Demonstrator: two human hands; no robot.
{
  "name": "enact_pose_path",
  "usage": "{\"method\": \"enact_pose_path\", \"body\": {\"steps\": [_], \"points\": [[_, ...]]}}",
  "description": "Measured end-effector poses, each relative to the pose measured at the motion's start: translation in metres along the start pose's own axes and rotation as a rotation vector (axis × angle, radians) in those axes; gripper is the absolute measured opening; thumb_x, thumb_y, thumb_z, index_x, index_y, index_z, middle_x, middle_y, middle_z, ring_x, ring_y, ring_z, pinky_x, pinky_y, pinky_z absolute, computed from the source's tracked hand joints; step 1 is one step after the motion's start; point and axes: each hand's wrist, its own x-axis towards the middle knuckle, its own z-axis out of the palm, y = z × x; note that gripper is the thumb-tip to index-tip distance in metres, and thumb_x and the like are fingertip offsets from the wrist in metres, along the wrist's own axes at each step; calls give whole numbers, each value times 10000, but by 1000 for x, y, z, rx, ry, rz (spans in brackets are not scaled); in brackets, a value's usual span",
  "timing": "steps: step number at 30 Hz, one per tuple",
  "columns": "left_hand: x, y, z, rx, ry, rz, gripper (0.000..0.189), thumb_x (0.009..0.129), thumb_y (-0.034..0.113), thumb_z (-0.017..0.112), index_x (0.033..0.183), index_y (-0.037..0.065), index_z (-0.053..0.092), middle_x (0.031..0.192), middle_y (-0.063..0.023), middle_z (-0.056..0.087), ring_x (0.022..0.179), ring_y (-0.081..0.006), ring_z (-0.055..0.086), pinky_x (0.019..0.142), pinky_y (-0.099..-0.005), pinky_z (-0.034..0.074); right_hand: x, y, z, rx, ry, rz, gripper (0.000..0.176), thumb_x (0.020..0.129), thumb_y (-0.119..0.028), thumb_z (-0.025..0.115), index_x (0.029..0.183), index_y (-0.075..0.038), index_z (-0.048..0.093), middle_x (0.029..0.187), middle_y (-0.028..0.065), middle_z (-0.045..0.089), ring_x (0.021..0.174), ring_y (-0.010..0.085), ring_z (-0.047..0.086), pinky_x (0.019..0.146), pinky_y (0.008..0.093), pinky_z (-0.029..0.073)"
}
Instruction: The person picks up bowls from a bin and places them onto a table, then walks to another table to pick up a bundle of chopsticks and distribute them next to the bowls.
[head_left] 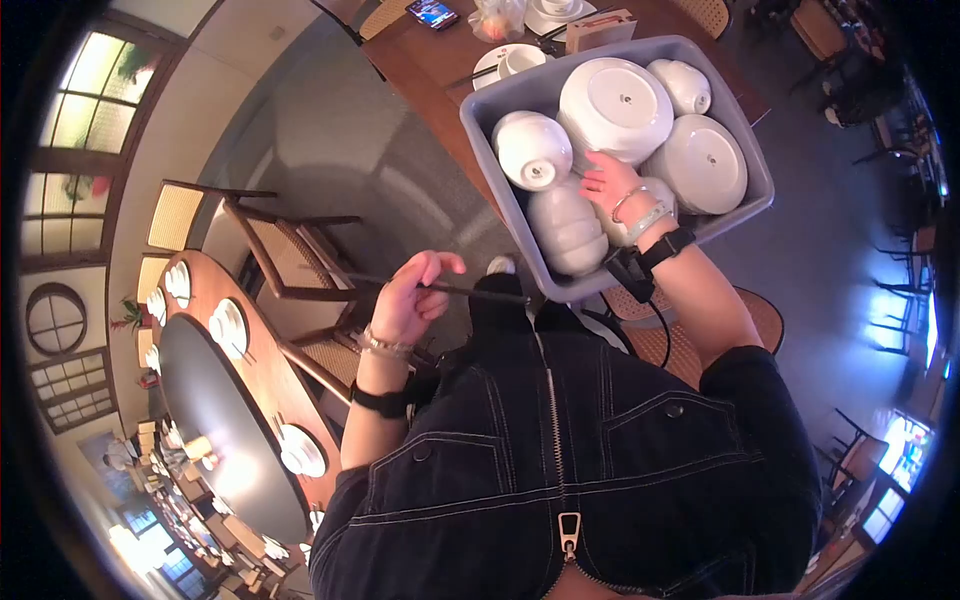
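My left hand (412, 300) is closed around a pair of dark chopsticks (485, 292), held crosswise in front of my body. In the grey plastic bin (487, 150), my right hand (612, 188) reaches in among white dishes, its fingers apart over the gap between them. Under its wrist lies a white bowl (660, 192), partly hidden. Left of those fingers rests a stack of white bowls (567, 228) on its side, with an upturned bowl (533, 150) above it. Beyond the fingertips sits a big upturned bowl (618, 105); a plate-like dish (705, 165) leans at the right.
The bin stands at the corner of a wooden table (420, 75) holding a plate with a cup (520, 62), a phone (432, 13) and a plastic bag (497, 18). Cane chairs (290, 245) and a set round table (290, 400) stand to the left. Another cane seat (755, 318) is by my right arm.
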Motion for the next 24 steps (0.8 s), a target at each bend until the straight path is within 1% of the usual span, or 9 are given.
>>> {"method": "enact_pose_path", "body": {"steps": [3, 5, 6, 9, 13, 17, 19, 23, 24], "points": [[68, 17, -31, -45, -15, -166, 226, 852, 194, 352, 649, 97, 373, 942, -105, 530, 408, -30, 201, 368, -164, 199, 25, 7, 16, -91, 140, -33, 432, 768, -269, 558, 1111, -34, 438, 1108, 171, 433, 1020, 286, 433, 898, 375, 324], [112, 27, -37, -73, -66, -210, 234, 857, 198, 347, 647, 98, 372, 1014, -116, 511, 405, -31, 200, 365, -164, 199, 36, 12, 23, 17, -44, -97, 333, 787, -266, 537, 1038, -52, 487, 957, 55, 522, 830, 156, 497, 693, 268, 406], [131, 30, -38, -104, -112, -227, 242, 862, 202, 341, 645, 100, 372, 1087, -127, 493, 401, -33, 199, 362, -164, 198, 37, 13, 32, 92, -48, -113, 313, 809, -280, 513, 1002, -33, 508, 892, 32, 561, 784, 122, 530, 707, 245, 416], [175, 36, -40, -218, -201, -284, 235, 857, 190, 349, 643, 96, 377, 1189, -156, 436, 399, -36, 210, 361, -173, 199, 46, 18, 42, 261, -76, -133, 326, 823, -288, 493, 1010, -21, 506, 952, 55, 561, 870, 146, 534, 751, 278, 428], [214, 37, -44, -193, -186, -241, 231, 856, 197, 359, 646, 103, 382, 1205, -146, 425, 394, -39, 217, 360, -179, 203, 51, 17, 41, 251, 1, -35, 351, 851, -298, 434, 1078, -33, 471, 1057, 80, 529, 959, 178, 513, 852, 308, 396], [236, 30, -53, -76, -159, -317, 230, 866, 240, 364, 660, 143, 393, 1247, -83, 395, 394, -36, 247, 358, -179, 210, 61, 19, 40, 283, 14, 10, 373, 848, -344, 421, 1077, -55, 477, 1014, 85, 554, 900, 188, 550, 798, 323, 437], [237, 22, -46, 141, -100, -303, 227, 870, 253, 366, 675, 144, 406, 1272, -54, 364, 403, -30, 270, 353, -178, 225, 61, 20, 38, 277, 72, 12, 380, 848, -362, 410, 1072, -64, 483, 1000, 84, 563, 884, 190, 560, 776, 329, 451], [235, 24, -31, 383, -23, -283, 231, 865, 276, 383, 686, 132, 404, 1307, -48, 312, 422, -27, 281, 359, -173, 243, 62, 13, 44, 313, -33, 33, 375, 841, -365, 421, 1045, -58, 492, 989, 89, 563, 871, 189, 562, 770, 324, 451], [236, 21, -33, 409, -35, -236, 195, 863, 286, 387, 818, 124, 486, 1127, -4, 470, 427, -24, 270, 362, -169, 236, 62, 12, 46, 313, -23, 34, 371, 834, -363, 436, 1030, -54, 495, 974, 94, 564, 857, 189, 562, 760, 317, 452]]}}
